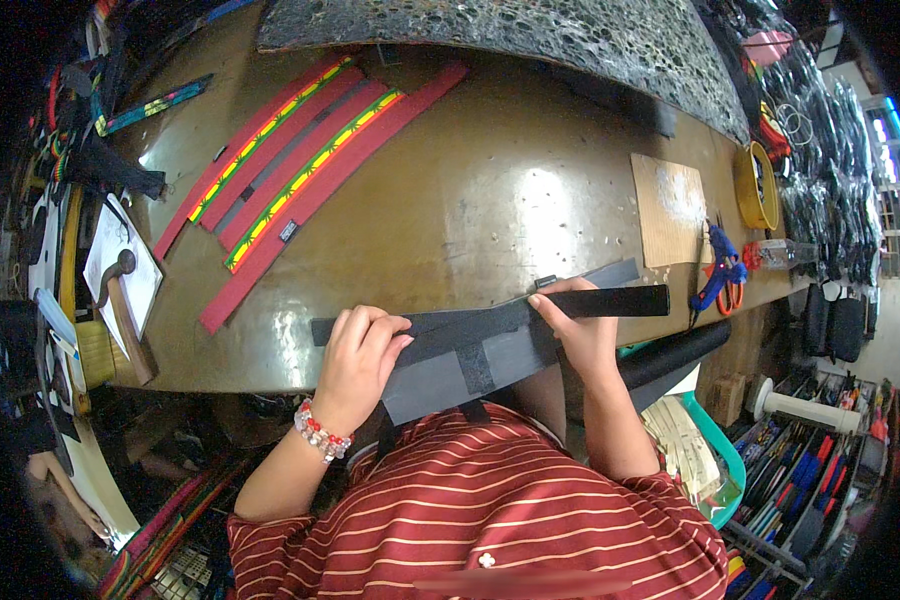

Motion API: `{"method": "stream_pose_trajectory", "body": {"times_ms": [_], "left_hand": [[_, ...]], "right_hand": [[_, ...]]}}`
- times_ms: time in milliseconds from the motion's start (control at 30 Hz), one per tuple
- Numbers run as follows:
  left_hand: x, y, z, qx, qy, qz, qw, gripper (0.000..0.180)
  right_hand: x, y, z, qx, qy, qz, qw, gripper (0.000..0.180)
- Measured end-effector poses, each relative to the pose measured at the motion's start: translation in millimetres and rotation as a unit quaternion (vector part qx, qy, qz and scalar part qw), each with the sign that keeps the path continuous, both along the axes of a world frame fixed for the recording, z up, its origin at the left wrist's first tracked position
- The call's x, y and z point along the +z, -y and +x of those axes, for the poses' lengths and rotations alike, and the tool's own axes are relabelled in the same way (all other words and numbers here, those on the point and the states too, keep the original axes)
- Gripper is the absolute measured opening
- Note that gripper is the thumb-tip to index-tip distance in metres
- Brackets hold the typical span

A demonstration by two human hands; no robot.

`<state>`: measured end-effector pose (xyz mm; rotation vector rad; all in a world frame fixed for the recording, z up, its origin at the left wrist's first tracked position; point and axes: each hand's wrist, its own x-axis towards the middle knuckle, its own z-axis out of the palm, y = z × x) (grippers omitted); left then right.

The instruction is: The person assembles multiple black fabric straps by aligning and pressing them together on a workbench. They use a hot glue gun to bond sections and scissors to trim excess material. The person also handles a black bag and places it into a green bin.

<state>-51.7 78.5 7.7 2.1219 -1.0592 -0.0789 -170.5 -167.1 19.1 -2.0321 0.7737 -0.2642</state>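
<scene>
A long black fabric strip [610, 301] stretches between my two hands at the table's near edge. My left hand [355, 362], with a beaded bracelet at the wrist, is closed on the strip's left part, fingers curled and pressed together. Farther right, my right hand [582, 338] pinches the strip between thumb and fingers, its free end pointing right. Under the strip lies a dark grey flat piece [425, 382] with a black band across it, hanging partly over the edge towards my lap. A small dark tab [546, 283] shows just beyond my right thumb.
Red strips [300, 160] with yellow-green bands lie at the table's far left. A hammer [128, 310] rests at the left edge. Blue-and-orange scissors [720, 275], cardboard [667, 205] and a yellow tape roll [756, 185] sit at right. A dark speckled slab [530, 45] spans the back.
</scene>
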Motion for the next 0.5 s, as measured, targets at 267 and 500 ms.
{"method": "stream_pose_trajectory", "body": {"times_ms": [267, 500], "left_hand": [[1.3, 0.6, -0.1, -0.003, -0.003, -0.001, 1.0, 0.02], [8.9, 0.3, 0.3, -0.002, -0.009, 0.025, 1.0, 0.019]], "right_hand": [[-0.3, -0.6, 2.5, 0.004, -0.026, -0.033, 0.999, 0.016], [-1.6, -1.5, 3.0, 0.002, -0.02, -0.038, 0.999, 0.015]]}}
